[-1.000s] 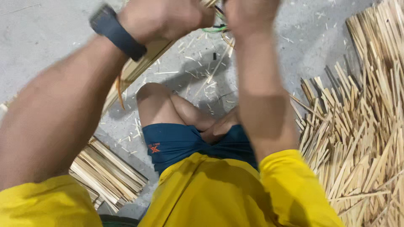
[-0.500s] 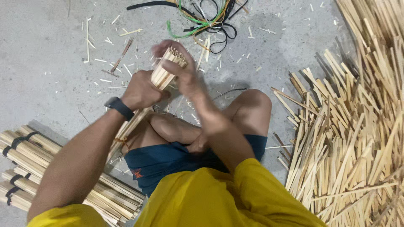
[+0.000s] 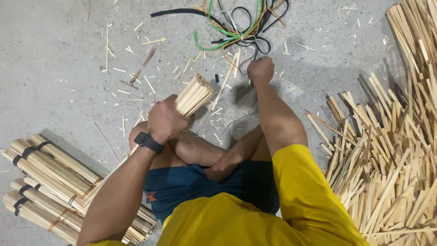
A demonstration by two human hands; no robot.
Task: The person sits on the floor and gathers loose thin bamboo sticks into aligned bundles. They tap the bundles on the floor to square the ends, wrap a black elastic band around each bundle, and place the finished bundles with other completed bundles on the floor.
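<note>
Left hand clenched round bundle of pale wooden sticks, above crossed legs. Right hand fisted at tangle of black, green, orange straps beyond bundle. Tied stick bundles left of it; loose stick heap right; splinters between.

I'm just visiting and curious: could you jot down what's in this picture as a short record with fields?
Setting: grey concrete floor, person seated cross-legged
Left hand: gripping a bundle of wooden sticks
Right hand: closed, reaching at the tangle of coloured bands
Person's left: tied stick bundles, stacked
Person's right: loose stick pile
Floor litter: splinters
</note>
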